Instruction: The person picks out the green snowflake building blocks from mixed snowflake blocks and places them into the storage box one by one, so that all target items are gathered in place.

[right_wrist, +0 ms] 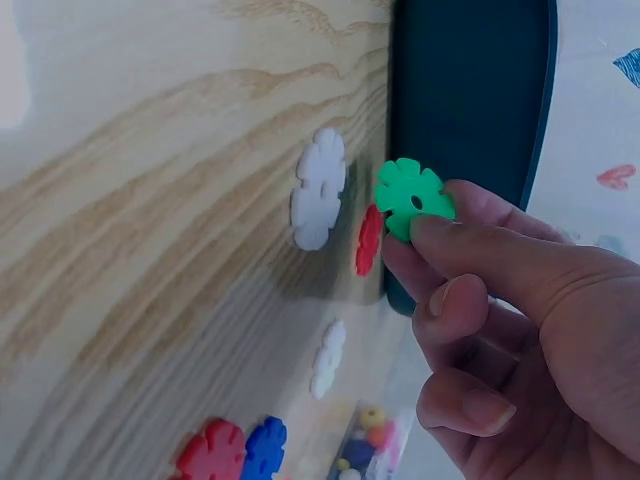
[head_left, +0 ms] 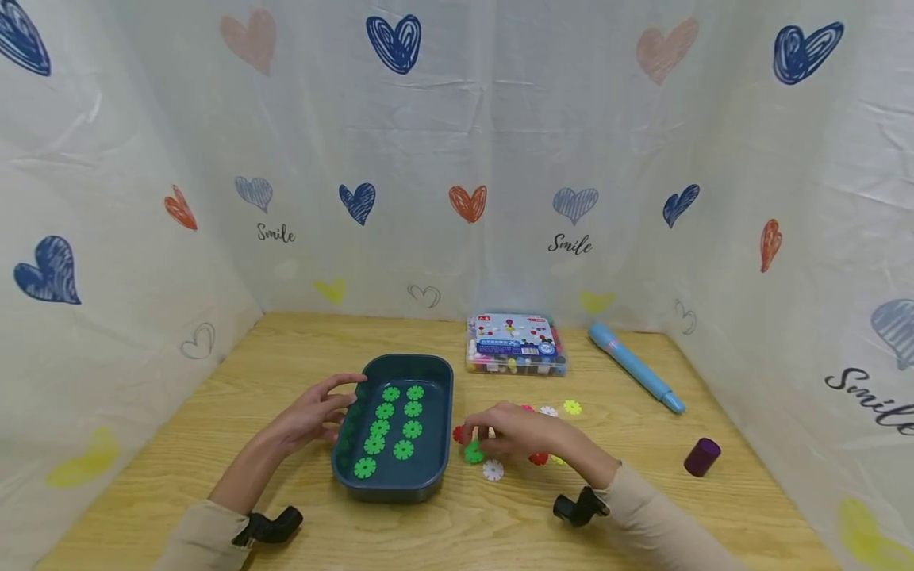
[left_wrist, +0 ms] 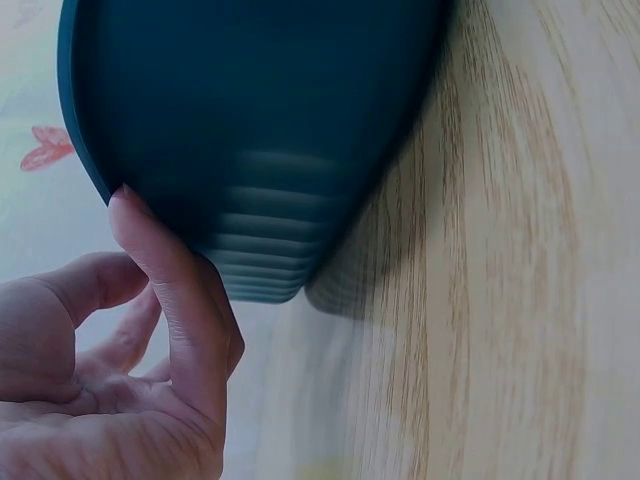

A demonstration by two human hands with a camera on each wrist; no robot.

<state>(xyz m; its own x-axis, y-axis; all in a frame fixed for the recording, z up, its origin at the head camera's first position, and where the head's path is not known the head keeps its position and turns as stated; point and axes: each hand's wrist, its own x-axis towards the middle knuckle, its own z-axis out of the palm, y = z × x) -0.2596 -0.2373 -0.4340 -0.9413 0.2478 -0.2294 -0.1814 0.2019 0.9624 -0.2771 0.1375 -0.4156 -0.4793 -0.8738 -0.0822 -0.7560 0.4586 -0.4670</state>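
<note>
My right hand (head_left: pixel 510 428) pinches a green notched plastic disc (right_wrist: pixel 415 195) between thumb and forefinger, just right of the tray. The disc stands tilted over the table in the right wrist view. My left hand (head_left: pixel 317 412) rests its fingertips on the rim and side of the dark blue tray (head_left: pixel 393 484), fingers loosely bent. Inside the tray lie several green discs (head_left: pixel 403 450) in two uneven columns. A white disc (head_left: pixel 493 470) lies in front of my right hand, and a red disc (head_left: pixel 458 434) is partly hidden at its left.
More discs, such as a yellow disc (head_left: pixel 572 407), lie around and behind the right forearm. A clear bead box (head_left: pixel 517 345) stands at the back. On the right are a light blue stick-like tube (head_left: pixel 635 367) and a purple cylinder (head_left: pixel 702 457). Heart-printed curtains (head_left: pixel 467 262) surround the table.
</note>
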